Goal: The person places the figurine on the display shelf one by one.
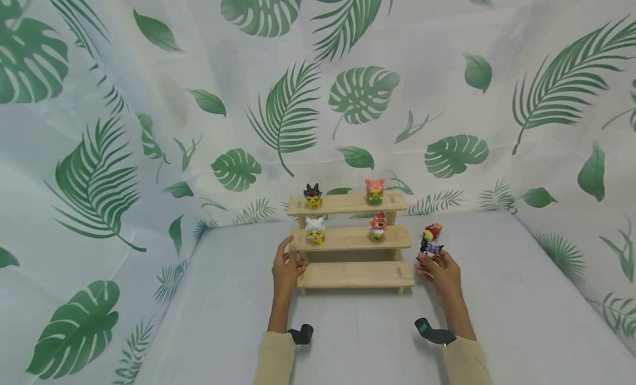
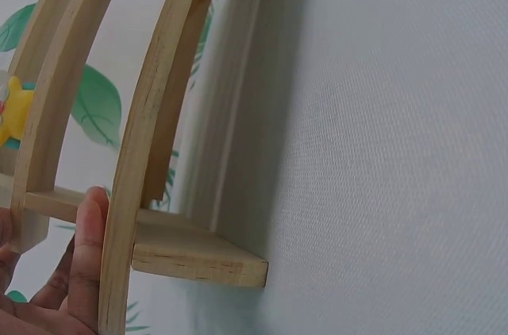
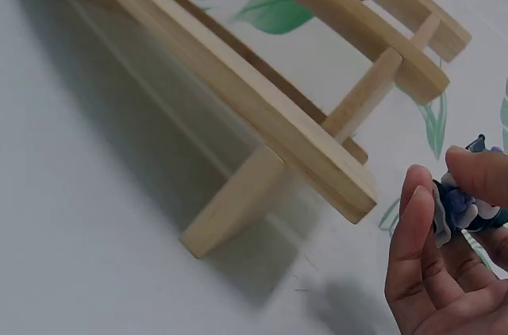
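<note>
My right hand (image 1: 442, 272) pinches a small black, white and purple figurine (image 1: 430, 251) between thumb and fingers, beside the right end of a three-tier wooden display stand (image 1: 355, 274). The right wrist view shows part of that figurine (image 3: 460, 206), the rest being covered by fingers. At the stand's left end, my left hand (image 1: 287, 272) touches the lowest board with loosely extended fingers. Two figurines, one dark-eared (image 1: 313, 197) and one pink (image 1: 375, 191), stand on the top tier. The middle tier bears a white-hooded figurine (image 1: 315, 231) and a pink-and-red one (image 1: 378, 227).
A red and yellow figurine (image 1: 432, 231) lies on the pale tabletop (image 1: 362, 341) just beyond the right hand. Leaf-printed white cloth (image 1: 308, 53) hangs behind the stand and along both sides. Dark camera mounts (image 1: 434, 334) jut inward from both wrists.
</note>
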`<state>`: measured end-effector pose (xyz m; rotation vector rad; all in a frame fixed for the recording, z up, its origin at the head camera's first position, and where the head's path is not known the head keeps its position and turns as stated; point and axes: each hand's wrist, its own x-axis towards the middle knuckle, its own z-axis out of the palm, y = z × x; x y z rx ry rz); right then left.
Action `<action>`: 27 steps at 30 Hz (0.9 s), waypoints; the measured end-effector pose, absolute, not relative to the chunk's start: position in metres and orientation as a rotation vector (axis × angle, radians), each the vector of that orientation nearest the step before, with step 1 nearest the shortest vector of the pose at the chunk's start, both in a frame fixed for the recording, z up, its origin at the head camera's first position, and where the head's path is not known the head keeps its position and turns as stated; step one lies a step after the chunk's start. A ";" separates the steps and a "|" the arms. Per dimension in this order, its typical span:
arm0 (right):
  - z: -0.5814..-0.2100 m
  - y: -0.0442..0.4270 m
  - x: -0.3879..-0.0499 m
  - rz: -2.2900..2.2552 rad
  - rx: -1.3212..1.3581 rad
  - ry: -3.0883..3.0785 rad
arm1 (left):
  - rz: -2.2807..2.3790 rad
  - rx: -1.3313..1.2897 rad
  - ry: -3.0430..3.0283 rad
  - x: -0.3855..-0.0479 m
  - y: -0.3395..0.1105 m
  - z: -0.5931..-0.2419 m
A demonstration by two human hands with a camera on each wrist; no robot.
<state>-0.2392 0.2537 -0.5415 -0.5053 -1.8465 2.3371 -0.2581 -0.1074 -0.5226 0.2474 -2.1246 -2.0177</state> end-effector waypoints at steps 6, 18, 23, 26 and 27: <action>-0.537 0.240 -0.229 2.275 -0.480 -1.907 | -1.989 0.262 -2.139 -0.258 -0.106 -0.525; -0.517 0.223 -0.216 1.749 -0.235 -2.444 | -1.968 0.257 -2.144 -0.258 -0.106 -0.525; -0.513 0.216 -0.210 1.720 -0.021 -2.521 | -1.979 0.256 -2.142 -0.259 -0.107 -0.526; -0.513 0.206 -0.209 1.660 0.087 -2.545 | -1.984 0.243 -2.136 -0.258 -0.107 -0.525; -0.513 0.201 -0.209 1.645 0.118 -2.554 | -1.982 0.240 -2.136 -0.258 -0.107 -0.524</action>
